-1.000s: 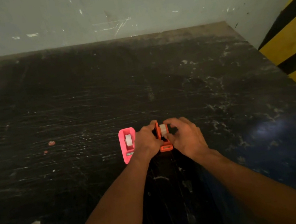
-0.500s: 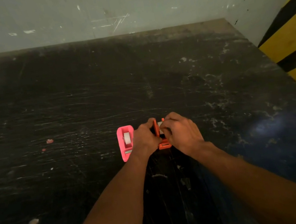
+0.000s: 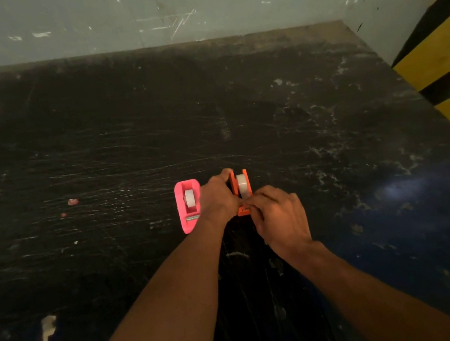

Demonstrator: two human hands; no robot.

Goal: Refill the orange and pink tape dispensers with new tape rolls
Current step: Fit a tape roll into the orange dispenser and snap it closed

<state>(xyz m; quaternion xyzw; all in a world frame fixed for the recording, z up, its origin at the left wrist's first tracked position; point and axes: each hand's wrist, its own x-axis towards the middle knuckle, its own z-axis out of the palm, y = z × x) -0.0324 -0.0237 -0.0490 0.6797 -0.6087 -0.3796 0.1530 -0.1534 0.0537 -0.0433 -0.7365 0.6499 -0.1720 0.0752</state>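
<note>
Drawing back from the top of the roll, the right hand (image 3: 280, 214) is now working at the near end of the orange dispenser (image 3: 243, 212), leaving the new tape roll (image 3: 242, 185) uncovered and seated between the walls. Its fingers are curling and pinching at that front end; whether the loose tape end is between them is too small to tell. The left hand (image 3: 216, 198) is gripping the dispenser's left side, steadying it on the dark, scratched surface (image 3: 99, 160). Just beside it, the pink dispenser (image 3: 191, 212) is already carrying its own roll (image 3: 189, 198). Judging from this, the person is finishing the orange refill. Next, the tape end probably needs drawing down onto the cutter.
</note>
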